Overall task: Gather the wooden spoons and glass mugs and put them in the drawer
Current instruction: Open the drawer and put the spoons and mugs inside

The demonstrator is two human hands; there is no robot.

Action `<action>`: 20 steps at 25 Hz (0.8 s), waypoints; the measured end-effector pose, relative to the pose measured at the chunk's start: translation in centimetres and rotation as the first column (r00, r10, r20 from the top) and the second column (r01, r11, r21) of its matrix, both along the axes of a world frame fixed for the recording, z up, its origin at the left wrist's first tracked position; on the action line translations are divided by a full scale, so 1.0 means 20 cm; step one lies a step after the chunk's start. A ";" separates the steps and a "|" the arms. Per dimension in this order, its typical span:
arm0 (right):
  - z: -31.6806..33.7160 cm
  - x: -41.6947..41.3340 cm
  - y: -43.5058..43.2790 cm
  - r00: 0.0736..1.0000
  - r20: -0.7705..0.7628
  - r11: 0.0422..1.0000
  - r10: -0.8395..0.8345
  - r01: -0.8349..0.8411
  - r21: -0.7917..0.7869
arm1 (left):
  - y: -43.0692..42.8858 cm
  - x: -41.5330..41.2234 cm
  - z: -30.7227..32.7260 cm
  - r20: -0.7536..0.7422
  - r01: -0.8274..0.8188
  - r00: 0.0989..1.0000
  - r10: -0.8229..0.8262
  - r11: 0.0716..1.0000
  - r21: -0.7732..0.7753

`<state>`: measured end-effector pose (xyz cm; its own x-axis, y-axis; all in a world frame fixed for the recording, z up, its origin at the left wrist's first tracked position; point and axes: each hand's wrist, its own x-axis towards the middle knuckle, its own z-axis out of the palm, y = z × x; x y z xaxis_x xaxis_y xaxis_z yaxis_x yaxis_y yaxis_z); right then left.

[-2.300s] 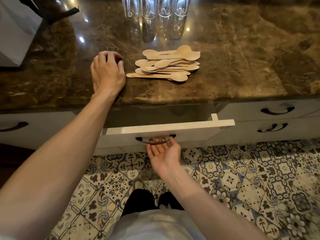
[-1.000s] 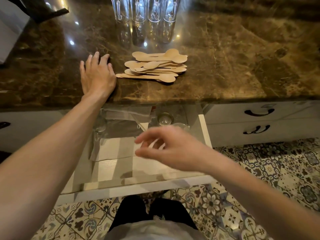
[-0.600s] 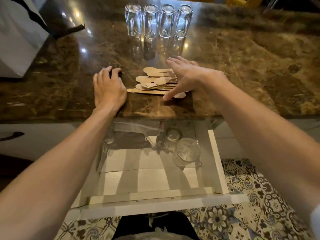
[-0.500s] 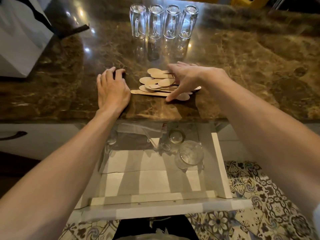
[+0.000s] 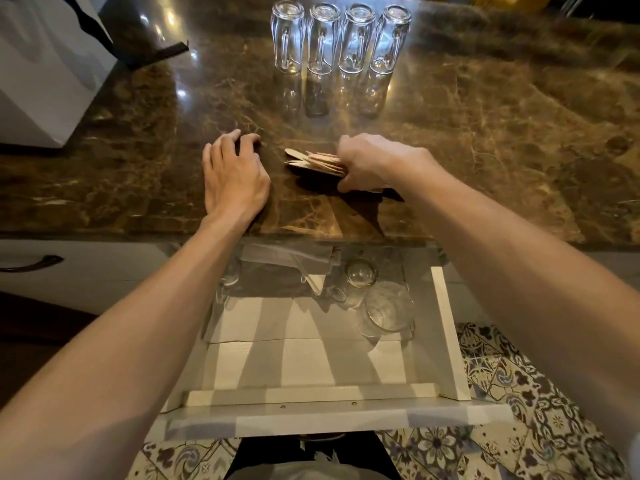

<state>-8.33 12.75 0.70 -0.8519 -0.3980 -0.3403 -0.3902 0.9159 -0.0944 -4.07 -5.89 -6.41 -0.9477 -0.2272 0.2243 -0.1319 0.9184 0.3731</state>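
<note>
Several wooden spoons are bunched together in my right hand, which grips them just above the brown marble counter. Only the left ends of the spoons show past my fingers. My left hand rests flat on the counter to the left of them. Several glass mugs stand upside down in a row at the back of the counter. Below the counter edge the white drawer is pulled wide open.
Inside the drawer lie clear glasses at the right and folded plastic or paper at the back. A white box stands at the counter's far left. Shut drawers flank the open one. Patterned floor tiles lie below.
My right hand pulled the drawer open, reached up to the pile of spoons and closed round them, lifting them into a bundle. My left hand has stayed on the counter.
</note>
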 end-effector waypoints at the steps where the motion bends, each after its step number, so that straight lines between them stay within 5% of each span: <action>1: -0.01 0.03 -0.02 0.999 -0.035 1.000 -0.027 0.027 -0.010 | 0.00 0.00 0.00 0.000 0.001 1.000 -0.001 1.000 0.000; 8: -0.02 0.11 -0.02 0.964 -0.217 0.978 -0.156 0.120 -0.169 | 0.00 0.01 0.01 0.008 0.013 1.000 -0.014 1.000 0.010; 10: 0.00 0.13 0.01 0.942 -0.278 0.944 -0.186 0.093 -0.317 | 0.00 0.02 0.01 0.015 0.022 1.000 -0.022 1.000 0.009; 12: 0.03 0.19 0.03 0.915 -0.317 0.804 -0.249 0.013 -0.595 | 0.00 0.02 0.01 0.013 0.020 1.000 -0.020 1.000 0.006; 13: 0.05 0.24 0.03 0.905 -0.303 0.655 -0.298 -0.037 -0.754 | 0.00 0.02 0.01 0.017 0.013 1.000 -0.013 1.000 0.003; 16: 0.04 0.52 0.05 0.933 -0.073 0.022 -0.354 -0.070 -0.997 | 0.00 0.01 0.01 0.029 0.016 0.999 -0.016 1.000 -0.002; 18: -0.06 0.74 0.03 0.959 0.012 -0.040 -0.283 0.001 -0.999 | 0.00 0.01 0.01 0.032 0.015 0.999 -0.014 1.000 -0.016; 20: -0.22 0.90 0.00 0.980 0.082 0.114 -0.182 0.104 -0.988 | 0.00 0.01 0.01 0.033 0.012 0.999 -0.012 1.000 -0.019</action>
